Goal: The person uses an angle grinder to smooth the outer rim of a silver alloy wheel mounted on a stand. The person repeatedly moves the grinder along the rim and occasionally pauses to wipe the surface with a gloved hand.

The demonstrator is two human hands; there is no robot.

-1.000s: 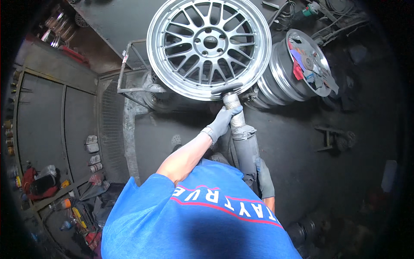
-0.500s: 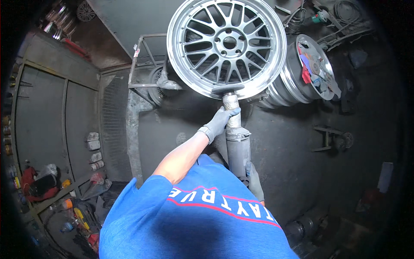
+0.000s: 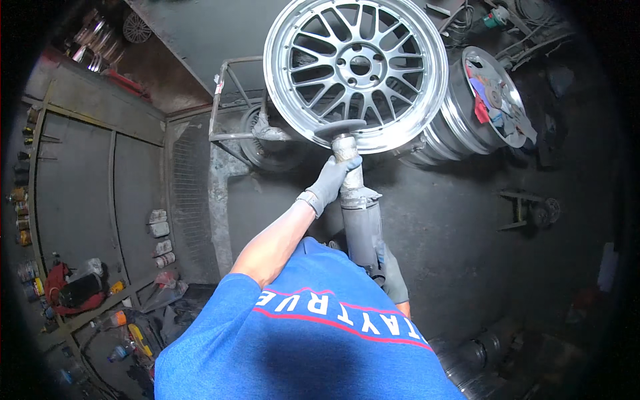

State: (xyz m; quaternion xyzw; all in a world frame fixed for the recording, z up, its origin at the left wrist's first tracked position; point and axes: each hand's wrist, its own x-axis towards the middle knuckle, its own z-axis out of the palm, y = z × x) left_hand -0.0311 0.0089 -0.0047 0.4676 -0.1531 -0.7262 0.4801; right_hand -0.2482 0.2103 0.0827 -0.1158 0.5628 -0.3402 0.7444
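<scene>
A silver multi-spoke car wheel rim [image 3: 432,80] stands in front of me, its face toward me. Both my hands, in grey gloves, hold a large grey power grinder [image 3: 362,230] with a pale wrapped neck. My left hand [image 3: 331,179] is closed round that neck, just below the grinder's round disc [image 3: 340,128]. At the lower left of the rim's polished lip, the disc overlaps its edge; whether it touches I cannot tell. My right hand [image 3: 393,275] grips the rear of the grinder near my shirt, its fingers partly hidden behind the body.
Right of the rim, another wheel barrel [image 3: 460,113] lies on its side, with cloths and discs [image 3: 493,103] on its face. A metal frame [image 3: 217,110] stands at the left. Further left are a grey cabinet [image 3: 80,180] and a red bag [image 3: 60,287]. A small wheeled stand [image 3: 527,210] is at the right.
The grinder's disc has shifted left along the rim's lower lip, and the tool leans more to the left. Both hands keep their hold. The whole view has shifted slightly.
</scene>
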